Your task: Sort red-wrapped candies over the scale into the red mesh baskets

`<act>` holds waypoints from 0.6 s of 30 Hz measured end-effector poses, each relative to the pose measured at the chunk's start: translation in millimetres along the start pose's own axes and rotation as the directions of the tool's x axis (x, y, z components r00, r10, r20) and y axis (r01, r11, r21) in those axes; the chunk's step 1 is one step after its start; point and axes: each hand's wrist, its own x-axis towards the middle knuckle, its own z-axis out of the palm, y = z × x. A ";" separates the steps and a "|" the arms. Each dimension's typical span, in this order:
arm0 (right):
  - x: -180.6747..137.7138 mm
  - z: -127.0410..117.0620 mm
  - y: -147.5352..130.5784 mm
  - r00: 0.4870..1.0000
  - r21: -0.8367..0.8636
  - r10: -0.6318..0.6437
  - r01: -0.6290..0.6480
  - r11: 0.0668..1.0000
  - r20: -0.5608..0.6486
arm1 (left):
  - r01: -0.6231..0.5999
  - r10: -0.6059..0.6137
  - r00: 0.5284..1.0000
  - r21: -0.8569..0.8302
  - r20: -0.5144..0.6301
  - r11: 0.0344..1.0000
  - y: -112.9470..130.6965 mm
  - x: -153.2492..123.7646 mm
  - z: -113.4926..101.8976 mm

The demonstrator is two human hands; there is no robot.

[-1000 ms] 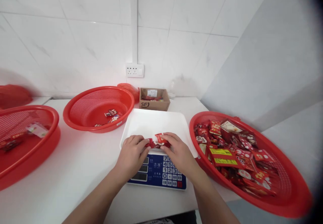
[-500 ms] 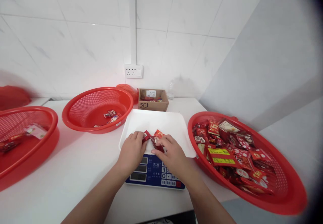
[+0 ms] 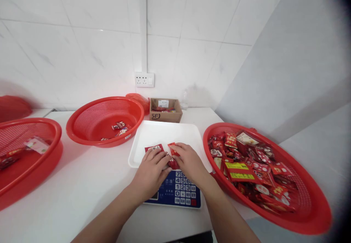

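Both of my hands rest on the near edge of a white tray [image 3: 167,133] that sits on a blue-faced weighing scale [image 3: 181,192]. My left hand [image 3: 152,171] lies over a red snack packet [image 3: 154,148], with its fingers spread on it. My right hand [image 3: 189,162] pinches another small red packet [image 3: 173,150] beside it. The two hands touch each other over the packets.
A red basket [image 3: 315,213] full of several red snack packets stands at the right. Another red basket [image 3: 104,120] with a few packets sits behind left, and a third [image 3: 52,151] at far left. A small cardboard box [image 3: 164,113] stands by the wall under a socket [image 3: 144,79].
My hands have spread the packets apart on the tray: one packet now lies flat under my left fingers, the other stays in my right hand. The view has shifted slightly.
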 end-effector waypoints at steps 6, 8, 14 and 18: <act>4.9 -0.9 -2.7 1.000 0.016 0.011 -0.011 1.000 0.015 | -0.011 0.010 0.999 -0.006 -0.031 1.000 -1.8 -4.7 -0.3; 5.4 -0.3 -2.0 1.000 0.037 0.007 -0.007 0.999 0.008 | -0.004 0.004 0.999 -0.018 -0.040 1.000 -1.7 -4.8 -0.9; 6.9 1.8 -0.7 0.995 0.104 0.031 -0.022 0.994 -0.091 | -0.025 0.022 0.999 -0.056 -0.041 0.998 -0.3 -4.8 -3.8; 6.9 1.7 -3.6 0.990 0.118 -0.014 0.031 0.993 -0.140 | -0.027 0.025 0.999 -0.052 -0.033 0.998 -1.9 -6.6 -0.5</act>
